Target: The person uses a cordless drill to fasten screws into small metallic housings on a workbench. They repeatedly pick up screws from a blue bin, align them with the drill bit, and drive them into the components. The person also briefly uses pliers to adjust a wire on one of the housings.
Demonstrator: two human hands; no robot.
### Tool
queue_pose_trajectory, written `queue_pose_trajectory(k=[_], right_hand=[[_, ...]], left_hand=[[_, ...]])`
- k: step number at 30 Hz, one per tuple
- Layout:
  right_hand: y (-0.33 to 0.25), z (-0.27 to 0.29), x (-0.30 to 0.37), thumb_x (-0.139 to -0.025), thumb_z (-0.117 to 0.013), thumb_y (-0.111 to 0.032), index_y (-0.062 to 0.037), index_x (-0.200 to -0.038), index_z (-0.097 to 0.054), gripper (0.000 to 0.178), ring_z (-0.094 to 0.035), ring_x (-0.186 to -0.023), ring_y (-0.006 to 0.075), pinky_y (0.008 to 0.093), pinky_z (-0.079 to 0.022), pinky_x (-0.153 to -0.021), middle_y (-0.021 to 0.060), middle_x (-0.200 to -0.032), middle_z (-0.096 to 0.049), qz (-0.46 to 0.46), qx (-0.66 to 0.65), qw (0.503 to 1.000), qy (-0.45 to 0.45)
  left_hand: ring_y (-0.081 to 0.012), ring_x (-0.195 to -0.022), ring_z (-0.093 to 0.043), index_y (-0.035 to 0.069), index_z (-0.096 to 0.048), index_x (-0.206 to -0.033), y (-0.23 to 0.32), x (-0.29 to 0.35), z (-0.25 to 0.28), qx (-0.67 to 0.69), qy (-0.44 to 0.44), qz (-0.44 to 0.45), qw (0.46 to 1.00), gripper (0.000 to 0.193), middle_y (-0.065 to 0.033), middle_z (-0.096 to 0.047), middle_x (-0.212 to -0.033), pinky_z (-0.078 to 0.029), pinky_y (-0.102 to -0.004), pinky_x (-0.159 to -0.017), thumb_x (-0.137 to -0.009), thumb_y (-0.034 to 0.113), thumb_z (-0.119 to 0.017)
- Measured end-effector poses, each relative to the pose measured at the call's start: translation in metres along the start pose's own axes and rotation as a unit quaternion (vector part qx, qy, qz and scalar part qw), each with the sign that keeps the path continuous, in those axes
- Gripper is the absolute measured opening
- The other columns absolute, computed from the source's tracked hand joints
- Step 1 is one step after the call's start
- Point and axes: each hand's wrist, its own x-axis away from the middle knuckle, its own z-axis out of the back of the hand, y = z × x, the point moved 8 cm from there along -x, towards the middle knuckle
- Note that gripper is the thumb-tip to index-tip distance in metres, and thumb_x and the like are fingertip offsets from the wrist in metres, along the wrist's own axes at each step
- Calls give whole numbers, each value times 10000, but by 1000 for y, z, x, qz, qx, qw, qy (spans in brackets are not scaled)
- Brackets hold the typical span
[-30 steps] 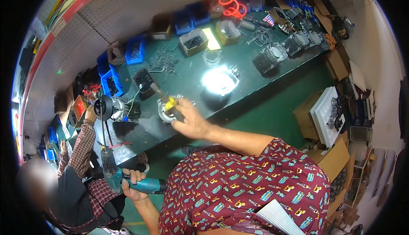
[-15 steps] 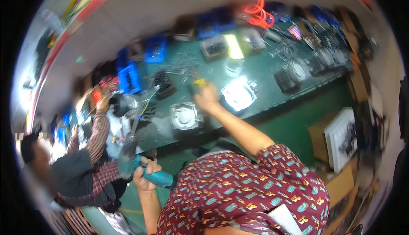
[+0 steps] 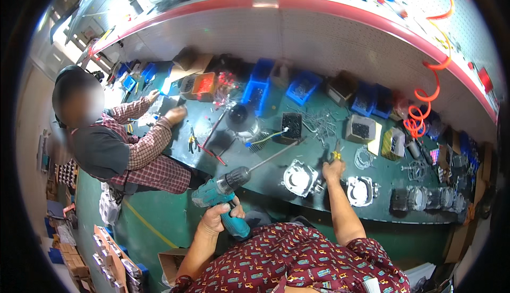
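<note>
My left hand (image 3: 217, 217) is wrapped round the grip of a teal and black cordless drill (image 3: 220, 185). Its long thin bit (image 3: 273, 154) slants up over the bench toward a box of small black parts (image 3: 291, 125). On the bench, my right hand (image 3: 333, 171) has its fingers closed at the yellow handles of what looks like a pair of pliers (image 3: 335, 155); the jaws point away from me. One silvery metal casting (image 3: 299, 179) lies just left of that hand, and a similar casting (image 3: 362, 191) lies to its right.
Blue bins (image 3: 304, 87) and boxes of small parts (image 3: 360, 129) line the back of the green bench. Finned castings (image 3: 419, 199) stand at right. An orange coiled hose (image 3: 419, 113) hangs there. At left, a co-worker (image 3: 122, 139) handles parts; red-handled tools (image 3: 212, 154) lie between us.
The view has swung left, bringing more of the co-worker and the shelf into sight. The drill's bit has tipped from upright toward the right. My right hand stays at the yellow-handled pliers.
</note>
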Motion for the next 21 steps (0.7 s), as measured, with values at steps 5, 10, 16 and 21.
queue_pose_trajectory(k=[5,10,16,21], right_hand=[[21,-12,-34,-711,-744,-190,63,-1119,-659,487,-589,-1126,458,473,-478,-996,313,-1201,-598,39,-15,994,98],[-24,25,-23,-739,-704,-143,84,-1088,-690,417,-676,-998,386,412,-511,-928,275,-1045,-689,196,-27,951,238],[-136,58,-3,-820,-657,-158,63,-1098,-706,358,-728,-909,276,357,-552,-827,216,-982,-740,168,-103,973,118],[-207,40,-1,-854,-703,-130,61,-1054,-721,277,-731,-896,241,336,-566,-812,196,-958,-747,216,-113,970,12]], left_hand=[[-234,-750,-588,35,-633,-1100,27,-16,33,-4,17,20,1000,414,-54,-584,-725,-475,-424,-797,-785,277,-750],[-221,-764,-573,22,-631,-1088,63,-42,75,19,2,39,999,411,-55,-585,-742,-467,-406,-806,-783,273,-746],[-236,-759,-564,5,-604,-1073,104,-64,134,49,-16,61,997,357,-91,-577,-753,-483,-421,-811,-790,202,-695],[-227,-725,-547,67,-626,-1024,121,-74,179,15,-4,113,993,372,-53,-572,-712,-455,-407,-774,-766,313,-734]])
